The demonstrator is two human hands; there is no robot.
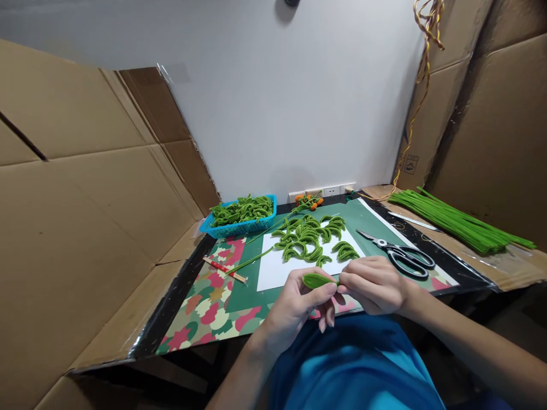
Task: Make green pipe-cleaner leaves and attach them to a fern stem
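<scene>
1. Here we are at the white paper [270, 273], and all eyes go to its near edge: a green leaf [316, 280], fuzzy and pointed, sits just on the near side of it, up in the person's hands.
2. The left hand [297, 296] has the leaf between thumb and fingers, lower fingers loosely curled, right at the paper's near edge.
3. In from the other side, the right hand [374, 285] overlaps the paper's near right corner, fingertips pinched together at the leaf's right end; the exact grip is partly hidden by the fingers.
4. On the paper itself, what a crowd: curved green pieces [305, 233] in loose clusters, some spilling over the far edge.
5. Right of the paper lie the scissors [399, 253], black handles outward, tips pointing back toward it.
6. Farther right of it, a thick bundle of green stems [459, 222].
7. Over to its left, the chopsticks [224, 269] in a red band.
8. Beyond its far left corner, a blue basket [233, 229] heaped with more green pieces; past its far edge, bright orange flowers [314, 202]!
</scene>
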